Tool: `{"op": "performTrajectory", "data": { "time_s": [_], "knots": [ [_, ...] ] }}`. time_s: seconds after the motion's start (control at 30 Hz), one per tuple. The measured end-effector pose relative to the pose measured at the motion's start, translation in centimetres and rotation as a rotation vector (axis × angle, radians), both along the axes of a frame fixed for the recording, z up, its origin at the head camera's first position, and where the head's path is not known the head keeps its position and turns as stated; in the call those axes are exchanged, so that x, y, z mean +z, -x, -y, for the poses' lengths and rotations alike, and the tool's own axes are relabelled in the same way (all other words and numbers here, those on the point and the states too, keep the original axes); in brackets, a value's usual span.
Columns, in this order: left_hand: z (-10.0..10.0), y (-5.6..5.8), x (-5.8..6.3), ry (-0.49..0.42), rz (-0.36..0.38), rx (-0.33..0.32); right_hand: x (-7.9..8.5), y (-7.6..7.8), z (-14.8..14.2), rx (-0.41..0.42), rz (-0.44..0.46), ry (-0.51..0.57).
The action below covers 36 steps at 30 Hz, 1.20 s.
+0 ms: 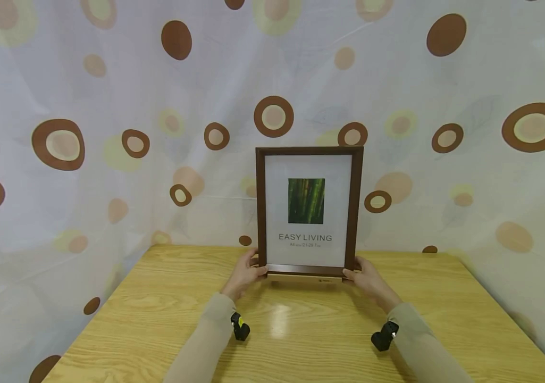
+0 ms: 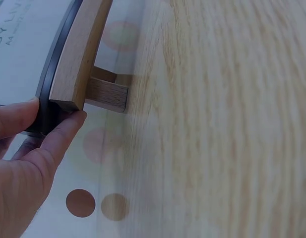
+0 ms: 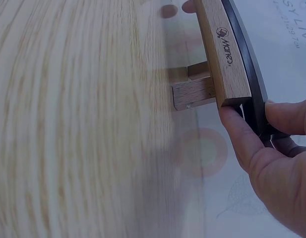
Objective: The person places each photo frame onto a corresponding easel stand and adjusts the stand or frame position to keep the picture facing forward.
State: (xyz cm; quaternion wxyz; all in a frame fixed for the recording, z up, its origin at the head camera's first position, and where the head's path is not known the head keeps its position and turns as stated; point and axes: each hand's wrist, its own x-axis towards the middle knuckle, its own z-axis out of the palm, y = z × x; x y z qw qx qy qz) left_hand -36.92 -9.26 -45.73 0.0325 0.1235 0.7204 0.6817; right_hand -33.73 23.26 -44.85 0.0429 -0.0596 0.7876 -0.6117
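Note:
A dark brown picture frame (image 1: 261,207) with a white sheet, a small bamboo picture and the words "EASY LIVING" stands nearly upright. Its lower edge sits at the light wooden ledge of a stand (image 1: 301,279), whose short feet show in both wrist views. My left hand (image 1: 245,274) pinches the frame's lower left corner, thumb in front. At the lower right corner, my right hand (image 1: 367,277) grips the frame likewise. In the right wrist view, a finger of that hand touches the end of the wooden ledge (image 3: 224,59). Most of the stand is hidden behind the frame.
A light wood-grain table (image 1: 176,303) extends beneath the stand. Behind it and along both sides hangs a pale sheet (image 1: 224,58) with brown and yellow circles. Black wrist cameras (image 1: 240,327) are strapped to both sleeves.

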Motion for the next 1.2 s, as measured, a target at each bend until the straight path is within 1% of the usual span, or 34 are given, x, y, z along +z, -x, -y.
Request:
{"op": "performTrajectory", "data": {
  "time_s": [0.23, 0.43, 0.57, 0.63, 0.77, 0.87, 0.93, 1.0, 1.1, 1.2],
  "knots": [
    [-0.3, -0.1, -0.1, -0.019, 0.002, -0.022, -0.1, -0.1, -0.4, 0.008, -0.004, 0.009],
    [-0.3, -0.2, 0.0, -0.006, 0.001, -0.016, -0.1, -0.1, -0.4, -0.012, 0.004, -0.004],
    [-0.3, 0.0, -0.1, -0.012, 0.016, -0.011, -0.1, -0.1, -0.3, -0.022, 0.006, -0.014],
    [-0.3, 0.1, -0.1, -0.005, 0.009, -0.008, -0.1, -0.1, -0.3, -0.027, 0.008, -0.009],
    [0.0, 0.2, -0.3, 0.006, 0.007, -0.015, 0.0, -0.4, -0.5, -0.007, 0.003, -0.022],
    [0.4, 0.1, -0.2, 0.038, 0.001, -0.026, 0.0, -0.7, -0.8, 0.022, -0.018, -0.081],
    [0.7, -0.1, 0.0, 0.076, -0.015, -0.024, 0.2, -0.9, -1.3, 0.041, -0.035, -0.112],
    [1.0, -0.4, 0.2, 0.122, -0.041, -0.011, 0.5, -1.1, -1.7, 0.054, -0.054, -0.141],
    [1.5, -1.0, 1.0, 0.179, -0.075, 0.022, 1.1, -1.4, -2.4, 0.059, -0.071, -0.173],
    [2.1, -1.6, 1.8, 0.223, -0.093, 0.057, 1.8, -1.7, -2.9, 0.059, -0.092, -0.252]
  ]
}}
